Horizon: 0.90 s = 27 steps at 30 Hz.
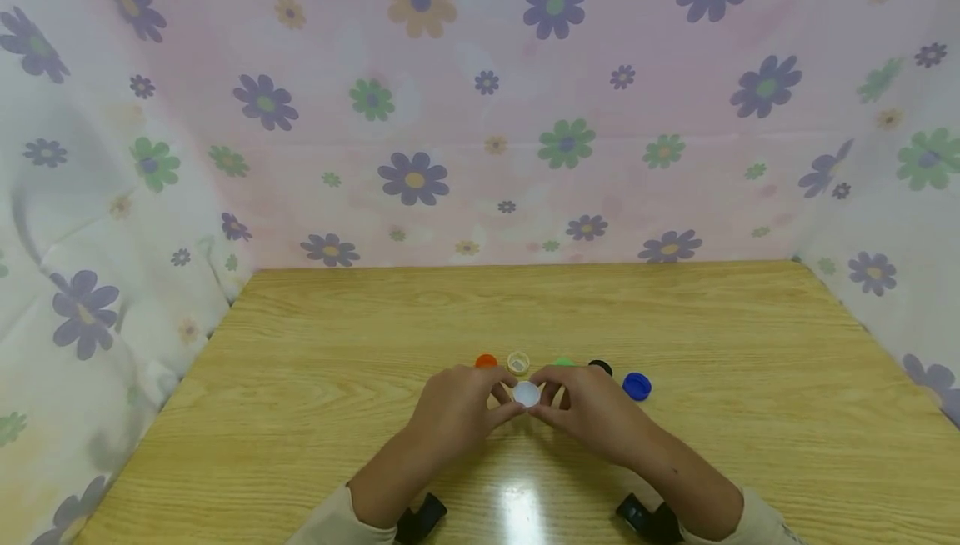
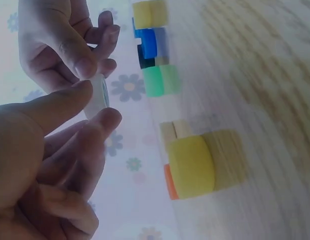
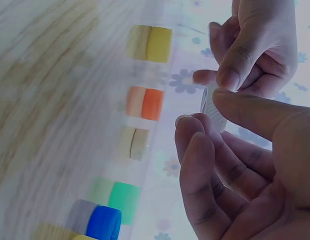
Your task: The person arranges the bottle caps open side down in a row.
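Observation:
A white bottle cap (image 1: 527,394) is held up in front of me, its round face toward the head camera. My left hand (image 1: 459,407) pinches one side of it between thumb and fingers. From the other side, my right hand (image 1: 600,412) grips the same cap with thumb and fingertips. Both thumbs touch it along the lower edge in the head view. Seen edge-on in the right wrist view, the white cap (image 3: 213,111) has a ribbed side. Just beyond the hands on the table stand an orange cap (image 1: 486,360), a cream cap (image 1: 518,362) and a blue cap (image 1: 637,387).
Partly behind my right hand are a green cap (image 1: 564,362) and a black cap (image 1: 601,367). Yellow caps (image 2: 192,166) show in the wrist views. The wooden table (image 1: 337,320) ends at a flowered cloth backdrop (image 1: 465,112). Black straps (image 1: 423,518) hang below both wrists.

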Available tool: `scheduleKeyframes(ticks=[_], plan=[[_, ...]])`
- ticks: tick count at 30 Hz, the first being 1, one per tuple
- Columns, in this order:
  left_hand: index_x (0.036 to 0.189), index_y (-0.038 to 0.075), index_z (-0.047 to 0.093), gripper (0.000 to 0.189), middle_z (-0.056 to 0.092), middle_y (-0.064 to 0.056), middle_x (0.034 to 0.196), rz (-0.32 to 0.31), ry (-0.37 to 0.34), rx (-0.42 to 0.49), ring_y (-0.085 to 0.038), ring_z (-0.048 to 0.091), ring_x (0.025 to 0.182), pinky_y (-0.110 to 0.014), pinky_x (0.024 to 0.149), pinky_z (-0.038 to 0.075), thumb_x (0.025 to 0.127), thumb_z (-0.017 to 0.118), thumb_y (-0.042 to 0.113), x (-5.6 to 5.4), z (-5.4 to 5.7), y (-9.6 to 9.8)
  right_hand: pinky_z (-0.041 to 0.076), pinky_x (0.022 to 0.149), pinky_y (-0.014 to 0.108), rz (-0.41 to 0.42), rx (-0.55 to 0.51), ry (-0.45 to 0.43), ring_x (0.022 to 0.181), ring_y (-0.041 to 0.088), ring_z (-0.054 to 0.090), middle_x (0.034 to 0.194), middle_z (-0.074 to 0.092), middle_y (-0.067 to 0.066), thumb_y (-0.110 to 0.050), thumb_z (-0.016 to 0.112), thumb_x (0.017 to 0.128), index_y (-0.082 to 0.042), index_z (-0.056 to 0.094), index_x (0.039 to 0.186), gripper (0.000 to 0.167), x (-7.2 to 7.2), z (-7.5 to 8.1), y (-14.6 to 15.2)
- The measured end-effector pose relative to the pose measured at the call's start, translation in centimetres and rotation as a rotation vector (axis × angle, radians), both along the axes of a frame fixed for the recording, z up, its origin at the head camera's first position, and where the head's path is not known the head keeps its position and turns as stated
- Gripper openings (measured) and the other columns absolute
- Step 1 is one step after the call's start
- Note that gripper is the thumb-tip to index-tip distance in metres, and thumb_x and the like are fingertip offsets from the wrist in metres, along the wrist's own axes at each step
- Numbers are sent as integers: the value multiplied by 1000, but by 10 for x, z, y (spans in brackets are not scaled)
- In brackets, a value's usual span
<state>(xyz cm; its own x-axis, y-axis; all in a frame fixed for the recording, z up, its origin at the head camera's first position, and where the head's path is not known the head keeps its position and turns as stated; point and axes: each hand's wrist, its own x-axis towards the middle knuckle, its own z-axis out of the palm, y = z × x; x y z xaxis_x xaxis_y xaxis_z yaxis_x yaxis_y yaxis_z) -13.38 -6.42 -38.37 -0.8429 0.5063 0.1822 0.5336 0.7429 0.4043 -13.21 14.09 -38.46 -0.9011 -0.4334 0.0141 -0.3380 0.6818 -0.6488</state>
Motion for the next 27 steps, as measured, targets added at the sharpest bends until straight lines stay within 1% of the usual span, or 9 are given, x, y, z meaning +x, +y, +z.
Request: scheduleKeyframes(ticks=[3,8,11,13,18,20,24,27], plan=[[106,12,74,28,78,5,88,0,15,6,0,63,57,-10,46,38,88,76,33,0,1,0,50,54,21,-6,0,9,61,1,58,86,71,-6,-21,75,90,-10,70,118,30,1,2,-1],[108,12,75,28,78,4,89,16,-11,34,0,64,58,-11,45,38,89,76,33,-1,2,-1,50,54,20,-1,-16,40,60,0,59,86,73,-5,-21,75,90,-12,71,116,27,3,4,0],[110,12,74,28,78,3,89,14,-39,48,2,64,58,-11,46,40,90,75,32,-2,4,-2,50,55,19,2,-28,48,61,1,61,87,74,-4,-21,75,90,-13,71,115,26,3,5,0],[111,12,73,28,78,2,91,7,-77,68,3,63,58,-12,48,42,92,74,33,-2,5,-3,50,55,19,2,-29,51,62,1,61,87,74,-4,-20,75,90,-12,71,116,27,2,5,0],[115,13,72,29,78,0,96,1,-175,144,2,66,65,-14,54,47,95,70,34,-4,8,-6,50,55,20,-9,-31,64,61,1,61,87,74,-4,-20,75,90,-12,71,116,28,2,6,1],[115,13,71,29,78,-1,97,-1,-191,176,1,66,66,-14,54,48,95,70,33,-5,8,-7,50,54,20,-15,-38,62,62,1,61,86,74,-5,-21,75,90,-13,71,115,27,1,6,0],[114,13,72,27,78,-2,97,-3,-194,224,2,64,65,-15,54,49,93,72,30,-6,8,-8,51,55,21,-19,-62,38,64,2,63,87,74,-5,-22,75,90,-15,69,116,27,1,6,0],[112,14,73,25,78,-2,96,-1,-171,244,4,62,62,-15,52,48,91,74,28,-6,9,-8,52,55,23,-12,-117,4,65,6,65,89,73,-4,-23,74,91,-15,67,117,28,0,5,1]])
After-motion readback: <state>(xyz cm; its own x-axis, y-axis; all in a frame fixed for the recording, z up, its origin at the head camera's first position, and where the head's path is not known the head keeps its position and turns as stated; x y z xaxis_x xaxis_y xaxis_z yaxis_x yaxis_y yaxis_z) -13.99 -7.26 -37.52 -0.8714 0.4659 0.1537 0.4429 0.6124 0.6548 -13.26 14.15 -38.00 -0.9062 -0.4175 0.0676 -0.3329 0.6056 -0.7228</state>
